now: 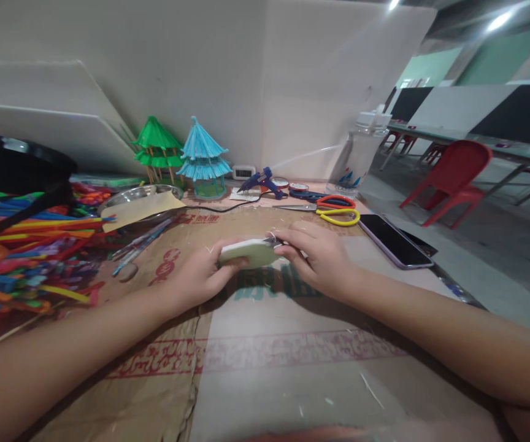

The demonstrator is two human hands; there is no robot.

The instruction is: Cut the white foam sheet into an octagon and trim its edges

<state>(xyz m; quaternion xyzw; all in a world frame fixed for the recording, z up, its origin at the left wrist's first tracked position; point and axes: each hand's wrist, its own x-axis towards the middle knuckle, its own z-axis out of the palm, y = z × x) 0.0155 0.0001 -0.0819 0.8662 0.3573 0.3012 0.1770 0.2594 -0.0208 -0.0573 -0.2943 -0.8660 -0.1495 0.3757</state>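
A pale green, flat piece with a white edge (256, 255) is held up over the cardboard-covered table. My left hand (205, 270) grips its left end, with the thumb across the near face. My right hand (318, 255) is at its right end, fingers pinched round a small dark object (273, 242) that touches the piece's edge. Too little of that object shows to tell what it is. Thin white shreds stick up near the fingers of both hands.
Behind stand a green paper pavilion (156, 144), a blue one (203, 159) and a glue gun (265, 182). Scissors (338, 210), a phone (396, 241) and a bottle (352, 156) lie or stand at the right. Colourful pipe cleaners (30, 245) and a metal bowl (140, 195) are left.
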